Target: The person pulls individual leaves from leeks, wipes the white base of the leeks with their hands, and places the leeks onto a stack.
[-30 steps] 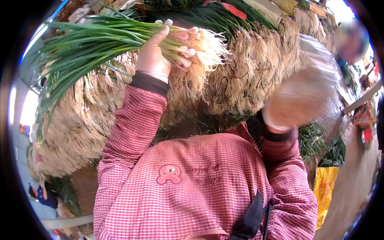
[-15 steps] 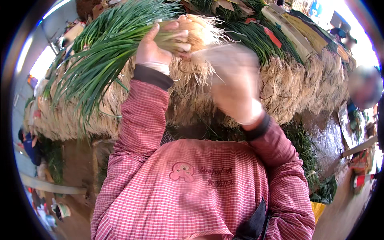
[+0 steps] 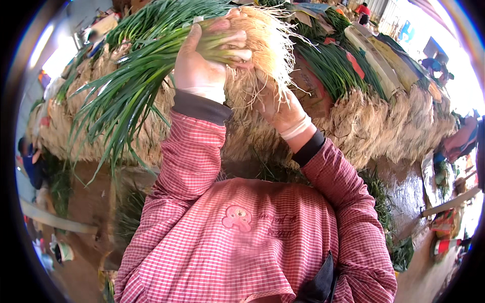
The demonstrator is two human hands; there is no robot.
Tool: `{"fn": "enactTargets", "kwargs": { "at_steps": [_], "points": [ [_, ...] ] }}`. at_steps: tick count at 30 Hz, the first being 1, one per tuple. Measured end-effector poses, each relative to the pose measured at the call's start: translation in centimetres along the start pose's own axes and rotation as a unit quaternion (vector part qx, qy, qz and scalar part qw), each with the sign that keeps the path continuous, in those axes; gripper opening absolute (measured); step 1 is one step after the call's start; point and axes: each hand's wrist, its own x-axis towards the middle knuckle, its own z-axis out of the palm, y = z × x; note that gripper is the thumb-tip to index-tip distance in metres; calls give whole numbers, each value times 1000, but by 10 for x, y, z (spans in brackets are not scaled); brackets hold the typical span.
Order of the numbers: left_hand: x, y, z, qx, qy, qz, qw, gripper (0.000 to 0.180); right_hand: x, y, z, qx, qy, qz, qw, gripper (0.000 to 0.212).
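A thick bunch of green onions (image 3: 222, 43) lies sideways in my left hand (image 3: 199, 70), its long green leaves hanging to the left. The thumb crosses the near side of the stalks, and fingertips show at the bunch's upper edge. White bulbs face right, ending in a pale mass of stringy roots (image 3: 268, 43). Against the underside of those roots is my right hand (image 3: 280, 108), its fingers mostly hidden by strands. Pale bands circle both wrists below the hands.
A long heap of onions with dry, tan roots (image 3: 364, 126) runs across in front of me. More green leaves (image 3: 328, 65) and flattened cardboard (image 3: 371, 60) lie on top. Loose greens (image 3: 404, 252) are on the wet floor at right. A person (image 3: 33, 164) is at far left.
My right hand, blurred beside the roots before, has come down and in beneath them. The left hand keeps its hold on the bunch, and the roots now fan out more.
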Motion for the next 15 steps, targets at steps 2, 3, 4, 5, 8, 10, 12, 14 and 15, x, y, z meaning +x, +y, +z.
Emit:
{"fn": "enactTargets", "kwargs": {
  "at_steps": [2, 3, 4, 5, 8, 10, 12, 14, 15],
  "points": [
    [-5, 9, -3, 14, -52, -8, 999, 45, -1, -3, 12, -44, -54, 39, 997, 34],
    [-8, 12, -3, 4, -48, 8, 999, 45, -6, -9, 24, -161, -85, 87, 980, 28],
    [-8, 17, -1, -4, -45, 21, 999, 45, -15, -12, 36, -272, -113, 130, 947, 22],
    [-9, 21, 2, -13, -41, 33, 999, 45, -22, -11, 43, -380, -139, 170, 898, 18],
    [-16, 22, 32, 64, 68, 100, 991, 47, -18, 3, 33, -306, -27, 99, 947, 26],
    [-26, 19, 45, 147, 78, 140, 976, 46, -3, 3, 31, -84, -5, 9, 996, 35],
    [-29, 17, 45, 143, 74, 123, 979, 47, 10, -9, 39, -64, -67, -28, 995, 38],
    [-29, 14, 50, 154, 93, 136, 974, 49, 18, -3, 32, -11, -83, -20, 996, 42],
    [-30, 17, 47, 123, 69, 115, 983, 49, 19, 1, 32, 44, -71, 14, 996, 42]
  ]
}}
